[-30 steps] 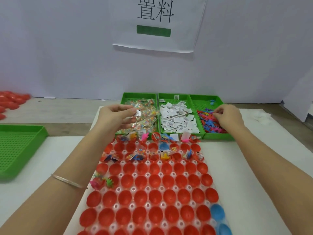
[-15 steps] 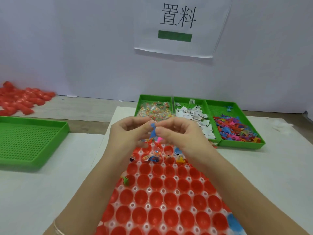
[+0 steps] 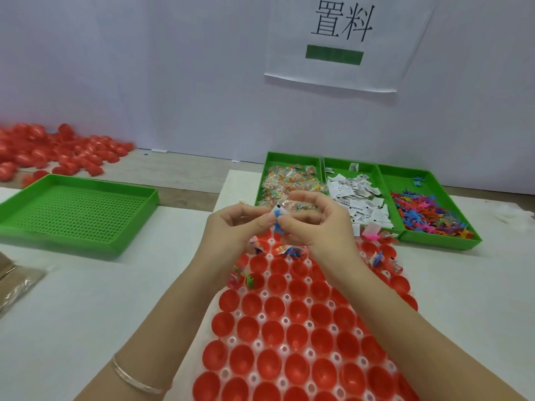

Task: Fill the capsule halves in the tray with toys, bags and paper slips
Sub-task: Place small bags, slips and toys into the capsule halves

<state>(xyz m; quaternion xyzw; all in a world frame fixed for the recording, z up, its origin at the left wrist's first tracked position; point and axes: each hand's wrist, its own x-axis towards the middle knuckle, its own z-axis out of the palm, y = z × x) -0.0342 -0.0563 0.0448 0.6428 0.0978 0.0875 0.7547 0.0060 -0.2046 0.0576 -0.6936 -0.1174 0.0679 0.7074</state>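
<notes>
Hands, apart at the bins [image 3: 322, 169] 1 s ago, are now meeting above the tray's [image 3: 262, 316] far rows. Left hand [image 3: 240, 227] and right hand [image 3: 320, 227] are both pinching 1 blue toy [image 3: 278, 228] and 1 paper slip [image 3: 277, 211] at the fingertips. Judgement: pressing the bundle compact before lowering is helping it seat in 1 empty capsule half [image 3: 278, 283], lying just nearer than the grip.

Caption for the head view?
Left hand and right hand pinch a small blue plastic toy above red plastic capsule halves.
</notes>
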